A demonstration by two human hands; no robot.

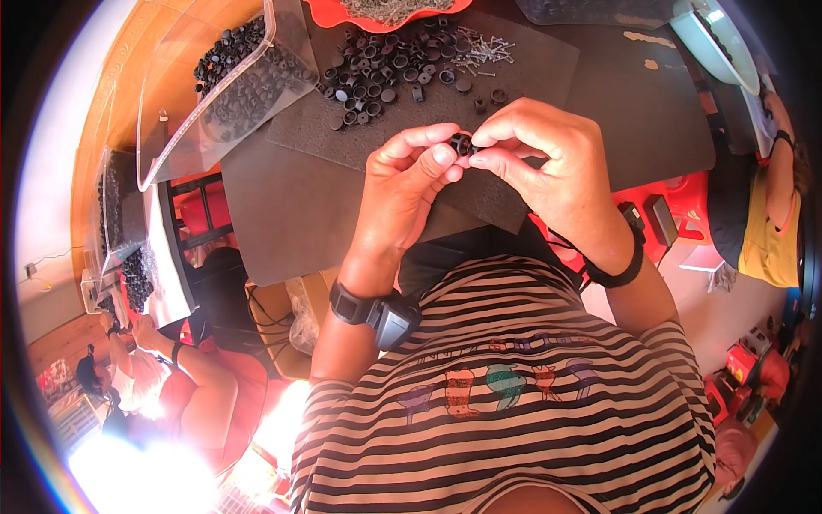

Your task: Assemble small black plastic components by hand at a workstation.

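Head view: left hand and right hand close together, fingertips of both pinched on one small black part, held up over the near side of the dark desk. Beyond it, loose black caps in a pile, silver screws scattered just right of them. Red bowl at far edge, heaped with metal bits. Clear bin at left, more black pieces inside.
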